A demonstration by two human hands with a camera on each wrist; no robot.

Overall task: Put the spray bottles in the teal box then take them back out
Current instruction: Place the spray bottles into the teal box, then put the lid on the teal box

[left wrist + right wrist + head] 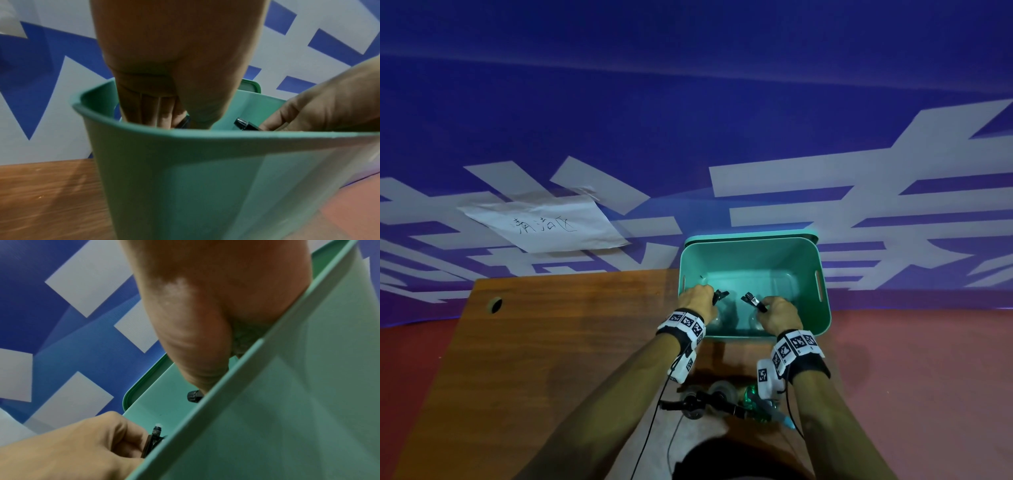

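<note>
Both hands are reaching down into the teal box [822, 308]. Left hand [697, 301] is curling its fingers around a clear spray bottle [720, 295] with a black top, and right hand [779, 313] is gripping another clear bottle [751, 301] the same way. Each black nozzle is sticking out past the knuckles, pointing at the other. Both bottle bodies are hiding under the hands, hard to see.

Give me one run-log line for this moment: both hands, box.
left hand: grips clear black-nozzled spray bottle | right hand: grips second such bottle | both inside open teal plastic box
</note>
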